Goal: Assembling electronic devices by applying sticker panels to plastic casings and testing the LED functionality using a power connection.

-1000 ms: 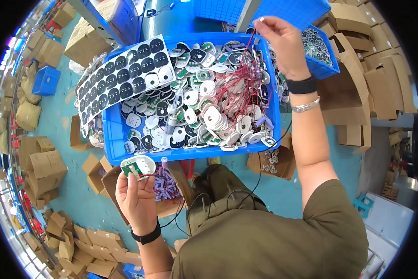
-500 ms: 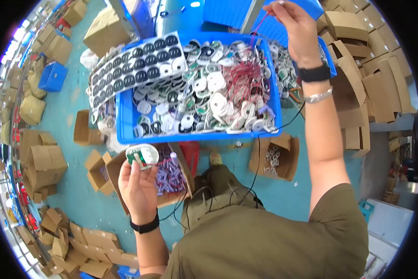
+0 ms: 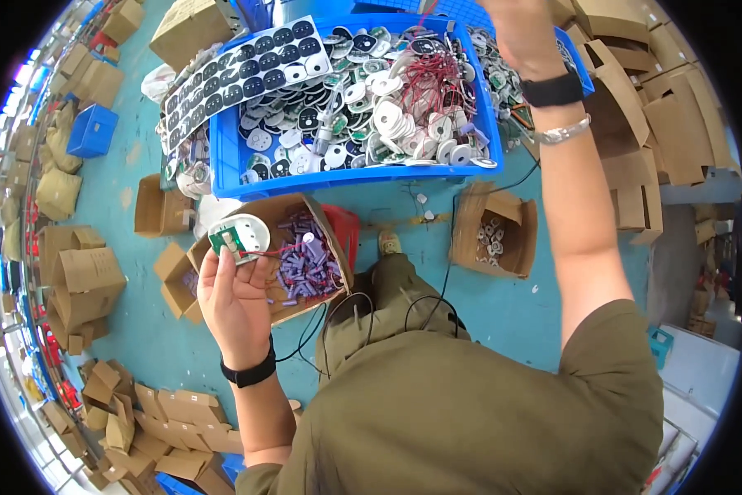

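My left hand [image 3: 237,309] grips a round white plastic housing [image 3: 254,231] between thumb and fingers. A green circuit board [image 3: 224,239] shows on the housing, and a red wire trails from it toward purple cylinders [image 3: 309,268] in a cardboard box. My right hand [image 3: 523,37] is at the top edge, beyond the blue bin; its fingers are cut off by the frame. Red wire [image 3: 428,10] rises out of view from the bin, left of that hand. Similar white housings [image 3: 391,120] and tangled red wires [image 3: 433,74] fill the blue bin [image 3: 354,176].
A sheet of black round stickers [image 3: 247,70] lies across the bin's left corner. A second blue bin [image 3: 584,70] with parts stands at right. A cardboard box [image 3: 519,260] with white pieces sits on the floor. Stacked cartons [image 3: 626,99] line the right side; dark cables cross my lap.
The view has shifted, with the bin now higher in the picture. My right hand has moved up, taking its fingers out of frame. My left hand keeps the housing, now tilted differently.
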Demonstrator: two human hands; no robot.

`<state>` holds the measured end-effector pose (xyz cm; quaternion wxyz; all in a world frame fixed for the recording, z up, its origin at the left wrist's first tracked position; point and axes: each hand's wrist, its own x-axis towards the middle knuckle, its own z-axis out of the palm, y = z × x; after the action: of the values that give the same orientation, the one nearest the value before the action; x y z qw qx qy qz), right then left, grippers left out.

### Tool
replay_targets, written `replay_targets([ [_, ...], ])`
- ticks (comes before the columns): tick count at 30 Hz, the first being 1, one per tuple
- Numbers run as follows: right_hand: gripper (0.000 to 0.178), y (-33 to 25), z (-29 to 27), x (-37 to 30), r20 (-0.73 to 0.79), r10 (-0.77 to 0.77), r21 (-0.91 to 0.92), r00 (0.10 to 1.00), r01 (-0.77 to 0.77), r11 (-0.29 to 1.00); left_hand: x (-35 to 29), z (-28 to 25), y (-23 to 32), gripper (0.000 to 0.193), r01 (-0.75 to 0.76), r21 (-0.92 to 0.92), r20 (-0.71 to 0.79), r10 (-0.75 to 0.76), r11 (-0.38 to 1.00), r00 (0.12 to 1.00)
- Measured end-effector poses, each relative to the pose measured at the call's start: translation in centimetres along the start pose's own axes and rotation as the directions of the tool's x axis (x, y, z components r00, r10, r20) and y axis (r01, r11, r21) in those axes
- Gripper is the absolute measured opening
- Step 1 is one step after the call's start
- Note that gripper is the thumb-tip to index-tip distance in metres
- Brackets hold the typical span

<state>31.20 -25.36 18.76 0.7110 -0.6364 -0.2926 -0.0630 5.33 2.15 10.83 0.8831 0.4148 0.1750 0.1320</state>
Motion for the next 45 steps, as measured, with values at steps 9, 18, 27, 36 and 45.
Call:
replay_targets([
  [9, 0.015, 9.0, -3.7, -7.1, -0.191, 0.279, -0.174, 0.941, -0.312, 0.934, -1.0, -1.3, -1.2, 0.012, 0.056, 0.025, -0.024, -0.055, 0.998, 0.998],
  [18, 0.019, 12.8, -8.6, -10.3, -0.645, 0.316, 0.298, 0.696, -0.152, 0.942, 0.1, -0.6, -2.5, 0.012, 0.107, 0.044, -0.035, -0.106, 0.993, 0.994],
  [27, 0.006, 19.4, -6.3, -12.5, -0.474, 0.796, 0.639, 0.377, -0.475, 0.606, 1.6, 0.4, -4.3, 0.014, 0.193, 0.080, -0.054, -0.189, 0.978, 0.981],
  [36, 0.011, 17.5, -5.3, -9.9, -0.576, 0.750, 0.485, 0.326, -0.601, 0.635, 2.4, 1.0, -4.8, 0.013, 0.184, 0.052, -0.118, -0.177, 0.982, 0.977],
  [45, 0.014, 15.4, -5.8, -8.6, -0.438, 0.646, 0.569, 0.625, -0.363, 0.738, 1.3, 0.9, -4.3, 0.008, 0.188, 0.033, -0.170, -0.180, 0.982, 0.969],
])
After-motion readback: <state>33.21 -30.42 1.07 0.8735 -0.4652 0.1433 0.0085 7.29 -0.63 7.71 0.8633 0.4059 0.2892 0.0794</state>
